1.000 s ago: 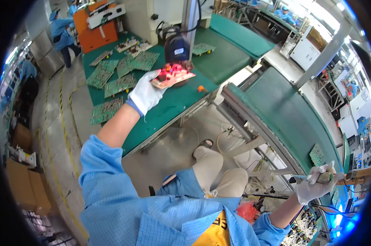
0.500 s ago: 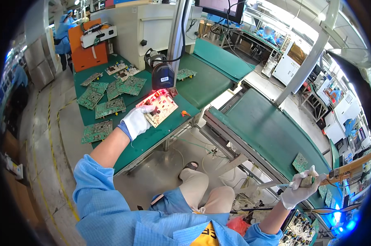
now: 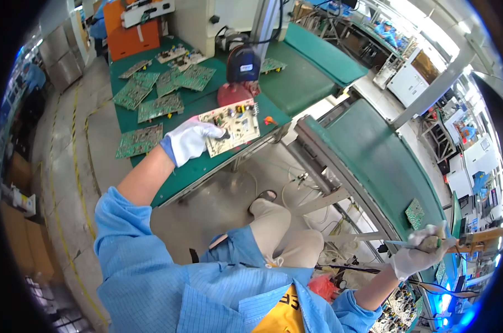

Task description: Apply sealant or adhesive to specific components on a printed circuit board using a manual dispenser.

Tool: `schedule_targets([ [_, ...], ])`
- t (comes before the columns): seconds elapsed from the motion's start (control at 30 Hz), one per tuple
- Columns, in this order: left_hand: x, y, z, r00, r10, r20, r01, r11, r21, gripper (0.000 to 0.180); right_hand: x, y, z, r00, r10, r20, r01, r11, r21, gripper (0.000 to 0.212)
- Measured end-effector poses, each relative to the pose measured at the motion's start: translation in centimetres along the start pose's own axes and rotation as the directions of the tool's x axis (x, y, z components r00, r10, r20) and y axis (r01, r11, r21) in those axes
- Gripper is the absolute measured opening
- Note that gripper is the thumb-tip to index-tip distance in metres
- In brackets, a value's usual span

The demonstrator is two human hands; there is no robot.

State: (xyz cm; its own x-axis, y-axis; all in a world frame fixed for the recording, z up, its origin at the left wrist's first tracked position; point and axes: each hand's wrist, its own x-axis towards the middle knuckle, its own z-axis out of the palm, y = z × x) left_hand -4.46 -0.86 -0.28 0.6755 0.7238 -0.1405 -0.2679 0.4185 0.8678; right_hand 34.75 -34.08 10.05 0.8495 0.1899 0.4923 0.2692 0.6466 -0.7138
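My left hand (image 3: 191, 139), in a white glove, grips the left edge of a cream circuit board (image 3: 233, 129), thumb on top. The board's component side faces up. It is just in front of a dark blue scanner head (image 3: 243, 64) fixed by a metal post, with a red patch of light below it. Far to the right, my gloved right hand (image 3: 418, 258) is closed around a greyish lump and a slim, pale, pointed tool (image 3: 398, 243), whose kind I cannot make out. A green circuit board (image 3: 414, 213) lies on the belt just beyond that hand.
Several green circuit boards (image 3: 161, 106) lie on the green table (image 3: 174, 186) at left. An orange panel (image 3: 130, 39) stands behind them. A green conveyor belt (image 3: 373, 150) runs along the right. A tan bar (image 3: 481, 238) juts in beside my right hand. Populated boards (image 3: 396, 311) sit lower right.
The cream board has been drawn out from under the scanner toward me, and the red light no longer falls on it. My view has shifted. The right hand still grips its tool.
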Motion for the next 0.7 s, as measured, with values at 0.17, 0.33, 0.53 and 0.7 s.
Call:
schedule_targets([
  [0.17, 0.7, -0.2, -1.3, 1.000, 0.006, -0.013, -0.006, 1.000, 0.031, 0.050, 0.4, -2.3, -0.9, 0.948, -0.233, -0.216, 0.179, 0.953, -0.246, 0.057],
  [0.33, 1.1, 1.2, -1.2, 0.998, -0.024, 0.055, 0.033, 0.987, -0.157, 0.048, -0.6, -2.2, -0.6, 0.977, -0.141, -0.161, 0.116, 0.981, -0.155, 0.053],
  [0.53, 1.6, 1.8, -2.4, 0.996, 0.031, 0.085, -0.018, 0.989, -0.148, 0.049, -0.8, -2.0, 0.5, 0.987, -0.054, -0.149, 0.044, 0.996, -0.074, 0.053],
  [0.7, 2.9, 2.0, -2.1, 0.996, 0.027, 0.091, -0.022, 0.998, -0.051, 0.051, -1.1, -2.0, 0.7, 0.985, -0.062, -0.161, 0.046, 0.994, -0.102, 0.054],
])
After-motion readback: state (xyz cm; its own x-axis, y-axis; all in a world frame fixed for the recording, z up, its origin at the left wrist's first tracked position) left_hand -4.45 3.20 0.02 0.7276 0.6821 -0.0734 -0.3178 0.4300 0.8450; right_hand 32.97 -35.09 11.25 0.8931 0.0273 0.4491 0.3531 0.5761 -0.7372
